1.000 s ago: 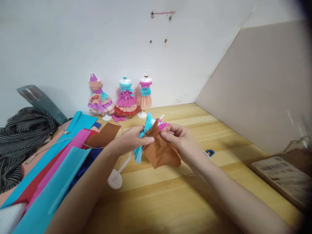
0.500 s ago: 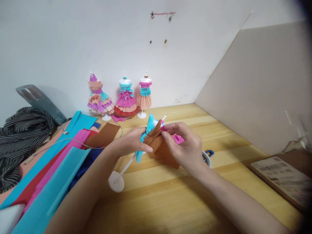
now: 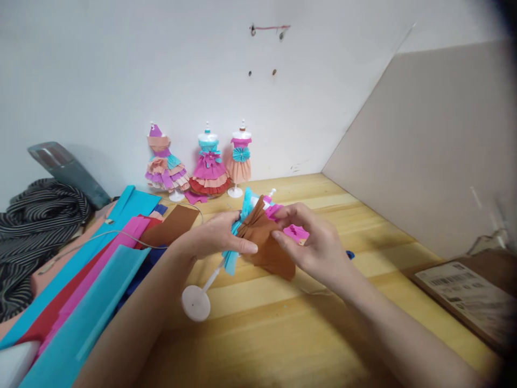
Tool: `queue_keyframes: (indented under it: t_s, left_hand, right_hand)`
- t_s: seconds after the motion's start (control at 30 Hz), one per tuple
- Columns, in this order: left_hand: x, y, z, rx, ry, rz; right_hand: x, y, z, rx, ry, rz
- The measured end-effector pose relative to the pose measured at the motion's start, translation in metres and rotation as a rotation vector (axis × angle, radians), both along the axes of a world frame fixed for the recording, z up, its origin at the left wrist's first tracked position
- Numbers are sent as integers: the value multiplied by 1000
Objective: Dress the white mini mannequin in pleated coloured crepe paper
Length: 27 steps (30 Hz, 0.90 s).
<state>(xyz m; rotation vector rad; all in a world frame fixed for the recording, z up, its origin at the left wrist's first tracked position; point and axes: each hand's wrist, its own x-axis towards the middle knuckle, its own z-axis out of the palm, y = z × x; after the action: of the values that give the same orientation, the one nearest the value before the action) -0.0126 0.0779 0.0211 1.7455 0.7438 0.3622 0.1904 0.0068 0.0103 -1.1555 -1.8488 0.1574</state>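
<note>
Left hand grips a slim white mannequin stand; right hand (hold unclear) seemingly shapes pleated brown paper, next needing gentleness.

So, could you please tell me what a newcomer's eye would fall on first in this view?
Probably the three small mannequins in bright ruffled outfits, standing in a row by the white wall at the back. Next, near the center, comes a tilted mannequin in turquoise and brown, held by the left hand, with the right hand at its upper part. Long colorful sheets spread along the left.
</note>
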Motion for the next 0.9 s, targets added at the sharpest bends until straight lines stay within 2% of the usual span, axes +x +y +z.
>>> queue_keyframes:
  t_s: [0.17, 0.37, 0.57, 0.77, 0.9]
  left_hand:
    - [7, -6, -1, -66, -64, 22]
    - [12, -11, -3, 59, -71, 33]
    - [13, -12, -1, 162, -1, 89]
    - [7, -6, 1, 41, -49, 106]
    - [2, -3, 3, -17, -131, 92]
  right_hand:
    - [-9, 0, -3, 37, 70, -72]
    - [-14, -2, -1, 19, 228, -82]
    - [-14, -2, 1, 66, 149, -118]
    - [-7, -8, 9, 189, 88, -214]
    - [-5, -3, 7, 44, 101, -94]
